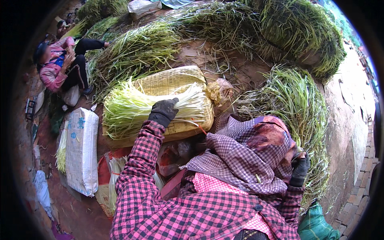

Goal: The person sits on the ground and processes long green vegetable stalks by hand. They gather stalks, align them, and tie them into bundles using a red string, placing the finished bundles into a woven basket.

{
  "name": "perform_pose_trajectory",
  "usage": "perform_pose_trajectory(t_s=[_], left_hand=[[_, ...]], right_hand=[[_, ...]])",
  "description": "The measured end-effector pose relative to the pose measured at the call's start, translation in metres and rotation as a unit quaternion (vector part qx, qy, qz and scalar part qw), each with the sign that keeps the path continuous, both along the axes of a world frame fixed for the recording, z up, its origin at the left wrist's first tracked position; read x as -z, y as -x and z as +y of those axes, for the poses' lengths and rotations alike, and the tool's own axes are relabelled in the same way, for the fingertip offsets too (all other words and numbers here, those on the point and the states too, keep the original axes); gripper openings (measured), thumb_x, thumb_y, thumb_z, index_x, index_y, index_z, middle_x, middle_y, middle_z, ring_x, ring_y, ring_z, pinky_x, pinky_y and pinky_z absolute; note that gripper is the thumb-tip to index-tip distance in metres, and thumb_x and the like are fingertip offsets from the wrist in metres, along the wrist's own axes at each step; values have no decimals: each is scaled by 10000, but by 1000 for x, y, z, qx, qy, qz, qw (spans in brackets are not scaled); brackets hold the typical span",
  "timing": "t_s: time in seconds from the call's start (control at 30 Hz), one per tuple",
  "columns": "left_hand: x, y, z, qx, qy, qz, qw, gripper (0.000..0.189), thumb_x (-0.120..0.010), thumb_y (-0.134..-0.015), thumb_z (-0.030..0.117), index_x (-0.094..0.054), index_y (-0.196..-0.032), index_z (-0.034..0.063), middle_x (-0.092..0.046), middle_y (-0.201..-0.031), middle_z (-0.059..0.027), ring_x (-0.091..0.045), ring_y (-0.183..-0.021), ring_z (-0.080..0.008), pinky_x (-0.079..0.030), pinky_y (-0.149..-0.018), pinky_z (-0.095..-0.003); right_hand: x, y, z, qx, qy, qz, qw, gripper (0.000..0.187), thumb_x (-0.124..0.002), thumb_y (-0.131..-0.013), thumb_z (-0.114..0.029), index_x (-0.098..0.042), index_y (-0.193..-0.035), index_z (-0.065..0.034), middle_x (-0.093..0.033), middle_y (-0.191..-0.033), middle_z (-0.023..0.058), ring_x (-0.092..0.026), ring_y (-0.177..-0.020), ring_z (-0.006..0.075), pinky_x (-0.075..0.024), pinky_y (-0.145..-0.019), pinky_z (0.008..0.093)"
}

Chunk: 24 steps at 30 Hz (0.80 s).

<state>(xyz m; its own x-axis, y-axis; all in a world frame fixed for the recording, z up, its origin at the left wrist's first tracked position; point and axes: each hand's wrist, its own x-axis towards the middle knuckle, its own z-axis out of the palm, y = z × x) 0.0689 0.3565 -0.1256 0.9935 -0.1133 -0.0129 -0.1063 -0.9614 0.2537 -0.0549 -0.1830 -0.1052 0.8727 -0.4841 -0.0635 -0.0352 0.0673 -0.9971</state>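
Observation:
My left hand (164, 111), in a dark dotted glove, curls over a thick sheaf of pale garlic-chive-like stalks (190, 100). The sheaf lies across a stuffed yellow woven sack (168, 81), its white stem ends to the right and its yellow-green leaves (126, 105) to the left. On the right, my right hand (300, 168) is beside my checked-cloth-covered knee, at the edge of a heap of long green stalks (300, 105). Its glove leaves the fingertips bare. The fingers are bent, and whether they hold a stalk is hard to see.
A white woven sack block (81, 150) stands at left. Tied pale stalks (115, 177) lie on red sacking by my left arm. More green heaps (141, 48) curve around the far side. Another person (60, 63) sits at upper left. A green sack (318, 223) is at lower right.

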Motion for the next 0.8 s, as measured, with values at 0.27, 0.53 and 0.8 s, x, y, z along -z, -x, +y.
perform_pose_trajectory(t_s=[0.27,0.53,0.8], left_hand=[[3,-3,0,16,27,-24,999,488,-691,-677,230,-561,-1114,56,-597,-1047,-176,-584,-943,-321,-458,-838,-384],[14,1,7,41,39,-135,989,487,-699,-642,194,-549,-1084,57,-573,-1091,-180,-569,-968,-327,-463,-823,-395],[23,-5,1,46,28,-156,986,488,-709,-571,176,-579,-1033,90,-556,-1067,-142,-530,-981,-306,-433,-843,-412]], right_hand=[[16,-3,-12,12,18,20,1000,172,-578,-853,-224,-587,-925,-68,-552,-691,-31,-444,-492,42,-324,-429,157],[19,-8,-19,-37,1,30,999,130,-565,-861,-230,-565,-888,-103,-520,-628,-44,-368,-427,17,-247,-375,165],[19,-14,-20,-23,83,29,996,203,-555,-853,-284,-517,-745,-116,-420,-554,-75,-345,-436,36,-238,-413,189]])
